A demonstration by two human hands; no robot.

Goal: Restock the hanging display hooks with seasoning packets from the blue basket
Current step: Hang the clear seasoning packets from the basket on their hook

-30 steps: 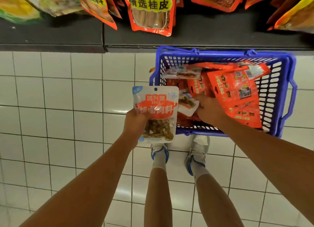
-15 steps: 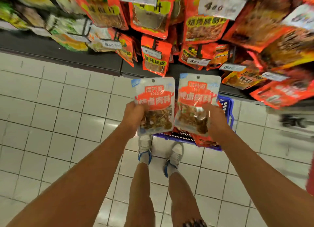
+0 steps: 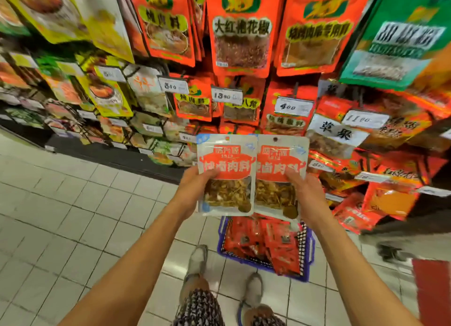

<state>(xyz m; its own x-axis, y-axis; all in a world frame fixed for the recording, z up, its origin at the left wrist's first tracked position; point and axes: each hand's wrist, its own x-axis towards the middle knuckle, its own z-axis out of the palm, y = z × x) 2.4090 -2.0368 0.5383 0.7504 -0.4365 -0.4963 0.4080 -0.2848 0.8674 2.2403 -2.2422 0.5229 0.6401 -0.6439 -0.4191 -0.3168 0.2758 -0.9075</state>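
Observation:
I hold two matching white-and-red seasoning packets side by side at chest height, in front of the hanging display. My left hand (image 3: 192, 191) grips the left packet (image 3: 225, 171) by its left edge. My right hand (image 3: 305, 196) grips the right packet (image 3: 279, 171) by its right edge. Each packet has a clear window with brown spices and a hang hole at the top. Below them the blue basket (image 3: 308, 250) stands on the floor, holding several red packets.
The hanging display (image 3: 241, 40) fills the upper view with orange, yellow and green packets and white price tags (image 3: 291, 107). White floor tiles (image 3: 73, 215) spread to the left. My feet stand just left of the basket. A red mat (image 3: 432, 291) lies at the right.
My right hand took a second packet out of the basket and raised it beside the first. My view tilted up from the basket to the display.

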